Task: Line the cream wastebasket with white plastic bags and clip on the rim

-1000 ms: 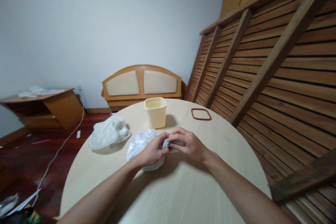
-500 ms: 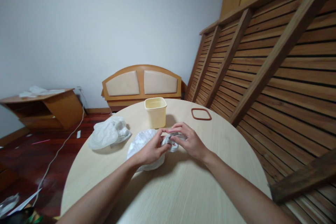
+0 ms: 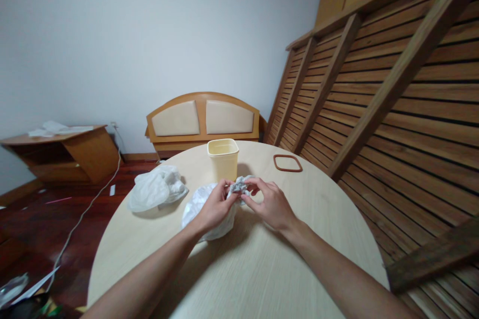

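Note:
Between my two hands is the bunched, crumpled top of a white plastic bag point(image 3: 199, 204). The bag's fuller body rests on the table beneath my left forearm and hand. My left hand point(image 3: 216, 208) is closed, pinching the bunched plastic from the left. From the other side my right hand point(image 3: 272, 203) grips it between thumb and fingers. Just behind the hands stands an upright pale yellow square container point(image 3: 223, 162) without a lid. My fingers partly hide the plastic they hold.
Another white plastic bag point(image 3: 157, 189) lies on the round table point(image 3: 299, 269) at the left. A brown rounded-square ring point(image 3: 287, 163) lies toward the back right. A slatted wooden frame point(image 3: 359, 109) leans along the right side. A headboard point(image 3: 204, 117) stands behind the table.
My fingers have shifted on the bunched plastic; its crumpled part is now raised and more exposed between them. The right hand's fingers have spread and reshaped their grip. The other objects stay put.

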`<state>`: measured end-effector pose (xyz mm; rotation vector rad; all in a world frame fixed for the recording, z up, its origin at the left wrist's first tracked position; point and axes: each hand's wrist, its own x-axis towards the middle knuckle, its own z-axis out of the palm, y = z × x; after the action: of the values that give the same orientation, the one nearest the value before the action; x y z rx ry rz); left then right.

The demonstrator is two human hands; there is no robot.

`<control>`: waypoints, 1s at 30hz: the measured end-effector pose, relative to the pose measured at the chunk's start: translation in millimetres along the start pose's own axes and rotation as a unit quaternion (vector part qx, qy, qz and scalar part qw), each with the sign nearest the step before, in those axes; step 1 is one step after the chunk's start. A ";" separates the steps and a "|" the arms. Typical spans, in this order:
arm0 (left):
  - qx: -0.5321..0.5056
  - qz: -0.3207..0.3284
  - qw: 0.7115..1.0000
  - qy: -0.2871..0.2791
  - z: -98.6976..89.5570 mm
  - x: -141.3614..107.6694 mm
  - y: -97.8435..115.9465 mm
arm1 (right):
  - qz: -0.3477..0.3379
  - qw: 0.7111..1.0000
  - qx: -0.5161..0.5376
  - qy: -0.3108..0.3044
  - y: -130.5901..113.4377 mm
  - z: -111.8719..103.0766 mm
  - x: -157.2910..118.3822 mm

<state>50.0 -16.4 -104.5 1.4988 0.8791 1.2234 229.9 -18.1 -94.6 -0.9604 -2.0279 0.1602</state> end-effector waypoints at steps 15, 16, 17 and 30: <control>0.165 -0.012 0.981 0.099 -4.0 1.3 1.2 | -0.043 0.999 0.006 -0.025 4.1 4.1 -1.0; 0.169 -0.012 0.981 0.098 -4.1 1.4 1.2 | -0.039 0.999 0.009 -0.026 4.0 4.1 -0.9; 0.172 -0.014 0.980 0.097 -4.2 1.4 1.3 | -0.032 0.999 0.013 -0.025 3.8 4.0 -0.8; 0.243 0.041 0.966 0.074 -7.1 -3.0 -1.5 | 0.112 0.979 0.170 0.021 8.8 14.4 -0.5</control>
<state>42.5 -17.1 -106.6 1.8597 1.2986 1.2475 224.3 -9.0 -107.7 -0.9596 -1.7751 0.5847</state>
